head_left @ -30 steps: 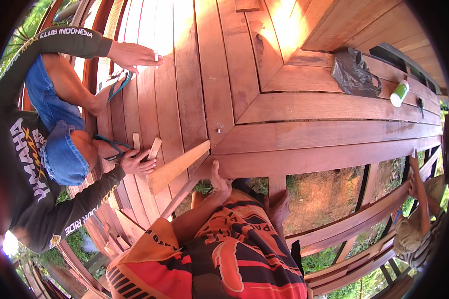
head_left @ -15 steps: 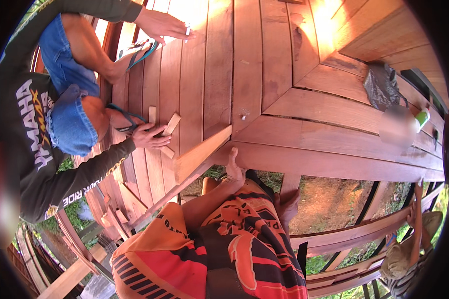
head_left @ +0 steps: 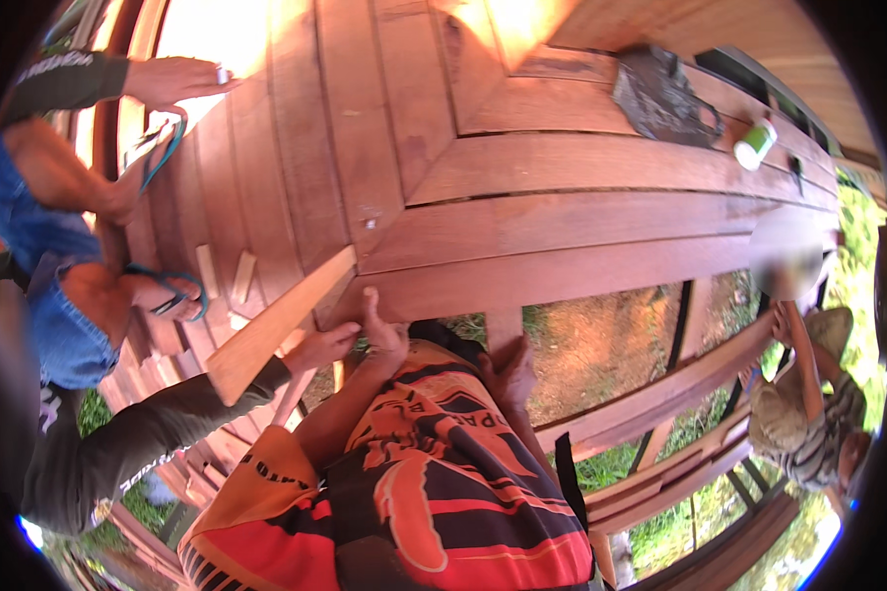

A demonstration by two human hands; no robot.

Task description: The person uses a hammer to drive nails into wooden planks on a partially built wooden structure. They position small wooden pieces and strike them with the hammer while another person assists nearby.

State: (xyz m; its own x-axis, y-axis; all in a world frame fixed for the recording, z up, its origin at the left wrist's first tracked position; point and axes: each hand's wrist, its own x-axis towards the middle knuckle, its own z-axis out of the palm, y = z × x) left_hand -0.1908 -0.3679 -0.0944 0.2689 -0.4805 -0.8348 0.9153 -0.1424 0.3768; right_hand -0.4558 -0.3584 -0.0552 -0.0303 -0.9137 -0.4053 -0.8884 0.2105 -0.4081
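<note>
At the near edge of the deck, my left hand (head_left: 385,338) is closed on the front deck board (head_left: 483,279), one digit standing up over its top face and the other fingers hidden. A co-worker's hand (head_left: 323,347) is right beside it, by the same edge. Left of my hand, a pale tapered wood piece (head_left: 284,320) sits across the deck corner. Close to my right side, my right hand (head_left: 512,374) is low beside a wooden crosspiece (head_left: 505,325) under the deck; its fingers are too hidden to read.
Small wood offcuts (head_left: 244,277) lie near the co-worker's sandalled foot (head_left: 172,295). On the far right of the deck are a black plastic bag (head_left: 660,94) and a green-and-white bottle (head_left: 755,145). Another person (head_left: 808,394) stands at the right, beyond some beams. Bare ground (head_left: 601,345) shows through the gap below.
My view has swung right, so the scene sits further left. The co-worker's near hand has left the offcuts and come to the deck edge beside my left hand.
</note>
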